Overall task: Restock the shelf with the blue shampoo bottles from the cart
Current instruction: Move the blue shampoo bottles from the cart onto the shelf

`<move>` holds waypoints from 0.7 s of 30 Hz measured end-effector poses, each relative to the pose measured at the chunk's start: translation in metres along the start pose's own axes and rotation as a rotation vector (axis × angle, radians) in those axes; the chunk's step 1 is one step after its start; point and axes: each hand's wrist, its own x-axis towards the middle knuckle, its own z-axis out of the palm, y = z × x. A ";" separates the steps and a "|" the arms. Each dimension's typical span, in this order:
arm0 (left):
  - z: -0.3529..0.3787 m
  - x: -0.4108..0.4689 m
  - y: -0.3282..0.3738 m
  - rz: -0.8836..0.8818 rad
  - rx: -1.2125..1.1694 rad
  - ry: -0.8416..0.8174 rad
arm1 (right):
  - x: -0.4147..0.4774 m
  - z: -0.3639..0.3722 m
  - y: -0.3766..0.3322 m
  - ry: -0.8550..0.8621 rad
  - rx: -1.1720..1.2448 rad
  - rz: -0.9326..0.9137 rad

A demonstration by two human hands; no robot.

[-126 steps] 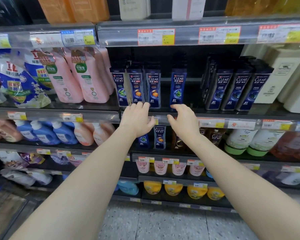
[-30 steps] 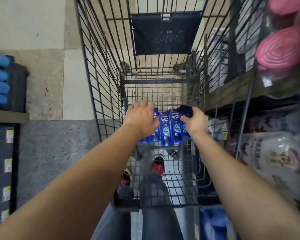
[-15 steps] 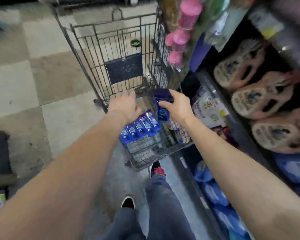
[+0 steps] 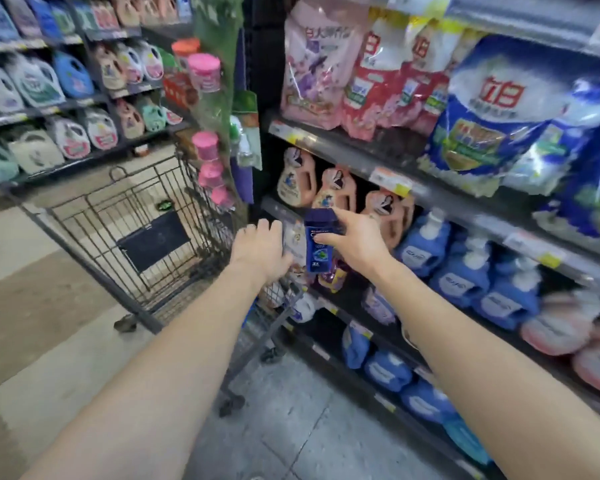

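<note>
A second ago both grips were down in the cart among a row of bottles. Now the right grip [image 4: 357, 242] has come up with one bottle [image 4: 320, 242] clasped upright, cap on top. It is lifted clear of the cart [image 4: 118, 216] and level with the shelves [image 4: 343, 152] on the right. The view has swung from the cart floor to the aisle. So one bottle is picked and on its way. It is not yet shelved, and the shampoo row it belongs to is not in view.

The left grip [image 4: 260, 251] hangs over the cart's near edge, back of the hand up; I cannot tell whether it holds anything.

The cart's far end shows only wire and a dark panel [image 4: 153, 242]. Its near end, where the other bottles lay, is hidden under the left forearm. The shelves carry pink pouches [image 4: 312, 64], blue bags [image 4: 492, 109] and blue pump bottles [image 4: 465, 271].
</note>
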 end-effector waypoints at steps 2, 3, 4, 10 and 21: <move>-0.013 -0.005 0.036 0.063 0.012 0.019 | -0.028 -0.032 0.009 0.062 0.001 0.041; -0.018 -0.009 0.056 0.097 0.021 0.026 | -0.042 -0.050 0.015 0.089 0.009 0.057; -0.023 -0.016 0.078 0.135 0.032 0.034 | -0.057 -0.067 0.022 0.116 0.010 0.076; -0.037 -0.067 0.196 0.312 0.055 0.047 | -0.171 -0.165 0.069 0.298 0.005 0.200; -0.034 -0.212 0.452 0.650 0.147 0.054 | -0.461 -0.343 0.140 0.611 -0.084 0.411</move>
